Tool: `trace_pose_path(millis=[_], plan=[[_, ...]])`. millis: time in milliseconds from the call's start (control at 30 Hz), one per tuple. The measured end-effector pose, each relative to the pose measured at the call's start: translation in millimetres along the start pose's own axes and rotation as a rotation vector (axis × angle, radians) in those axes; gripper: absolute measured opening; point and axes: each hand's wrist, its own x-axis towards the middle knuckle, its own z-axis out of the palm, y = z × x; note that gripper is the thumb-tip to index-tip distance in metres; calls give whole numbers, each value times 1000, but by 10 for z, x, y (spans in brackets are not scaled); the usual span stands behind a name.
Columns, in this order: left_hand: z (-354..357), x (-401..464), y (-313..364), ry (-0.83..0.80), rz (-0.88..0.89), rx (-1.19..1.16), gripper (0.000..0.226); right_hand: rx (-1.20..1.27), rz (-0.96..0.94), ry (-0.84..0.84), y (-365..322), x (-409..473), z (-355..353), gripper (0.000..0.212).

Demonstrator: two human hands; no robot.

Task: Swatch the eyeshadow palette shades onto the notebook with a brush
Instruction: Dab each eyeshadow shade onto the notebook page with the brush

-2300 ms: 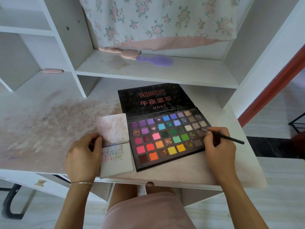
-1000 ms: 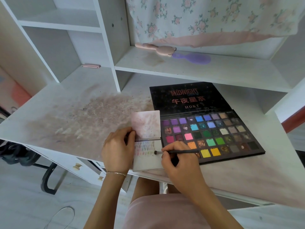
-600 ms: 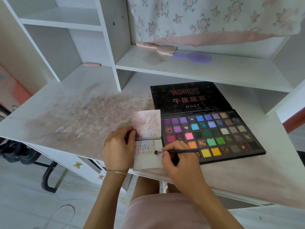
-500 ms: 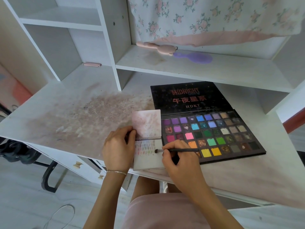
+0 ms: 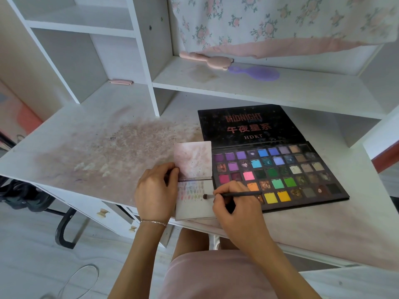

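Note:
An open black eyeshadow palette (image 5: 278, 171) with several coloured pans lies on the white desk, its lid flat behind it. Left of it lies a small open notebook (image 5: 194, 208); rows of faint colour swatches mark its lower page. My left hand (image 5: 154, 190) holds the notebook's left edge at the fold, fingers curled over it. My right hand (image 5: 234, 207) pinches a thin black brush (image 5: 237, 194), which lies nearly level with its tip on the lower page, just right of the swatches.
The desk (image 5: 108, 152) is stained with pink powder on its left. A pink brush (image 5: 207, 59) and a purple hairbrush (image 5: 257, 72) lie on the shelf behind, under a floral cloth (image 5: 269, 22). A small pink item (image 5: 120, 82) sits in the left cubby.
Earlier my right hand had the brush at the palette's right side. It has since crossed to the notebook, and in the last second the tip has stayed on the lower page, barely shifting.

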Motion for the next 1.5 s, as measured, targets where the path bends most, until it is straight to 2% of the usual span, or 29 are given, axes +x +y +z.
trace_pose_path(millis=[167,300,433,533,600,667,767,867,1033,1200,1500], plan=[[2,1,1,-10,-4,-3,11,4,-6,3,-5,-4,-6,6],[-1,1,-4,-13,-7,-3,11,-4,-2,4,3,3,1,14],[-1,-2,3,-14,-7,-6,12,19,-11,0,9,-5,-2,5],[-3,1,6,-9,-4,-5,11,178,7,66,8,-20,-29,13],[-3,1,3,-10,-4,-5,11,289,-13,139,4,-21,-57,11],[-4,0,-3,-9,-3,-4,11,352,-19,181,6,-26,-83,6],[-5,-5,1,1,-15,-15,10,395,24,232,47,-62,-161,10],[-4,-5,8,9,-26,-14,10,372,49,234,125,-82,-285,11],[-17,-1,-4,27,-22,-22,8,257,62,157,228,-93,-391,31],[-9,-34,1,24,-8,-31,7,78,39,65,228,-121,-353,16],[-6,-30,-2,23,-19,-24,7,28,-49,15,214,-83,-277,14]])
